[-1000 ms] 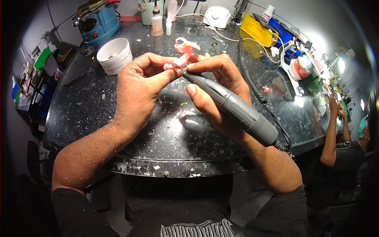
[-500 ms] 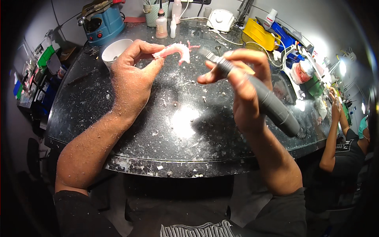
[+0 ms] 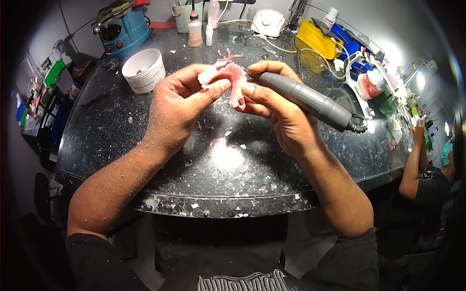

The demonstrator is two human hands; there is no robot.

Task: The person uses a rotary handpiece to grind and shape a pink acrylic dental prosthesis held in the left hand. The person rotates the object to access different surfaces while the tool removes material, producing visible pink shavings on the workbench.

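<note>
A pink, arch-shaped denture base [image 3: 234, 75] with pale rough edges and thin branching pink spurs is up off the black worktop. My left hand [image 3: 177, 99] pinches its left end between thumb and fingers. On the other side my right hand [image 3: 286, 104] is closed around a dark grey rotary handpiece [image 3: 308, 99], which slants down to the right with its cord trailing. The tips of my right thumb and fingers meet the right limb of the denture base. The front end of the handpiece is partly hidden by my fingers.
A white tub [image 3: 144, 72] stands left of my hands. Behind are a blue machine [image 3: 127, 34], small bottles [image 3: 195, 33], a white control box [image 3: 268, 23] and a yellow bin [image 3: 318, 39]. Debris dots the worktop [image 3: 184, 169]. At far right another person's arm [image 3: 411, 165] shows.
My right hand has moved left and rolled the handpiece, so its fingers now reach the denture base. My left hand has shifted slightly right and turned the denture base, its open side now facing down.
</note>
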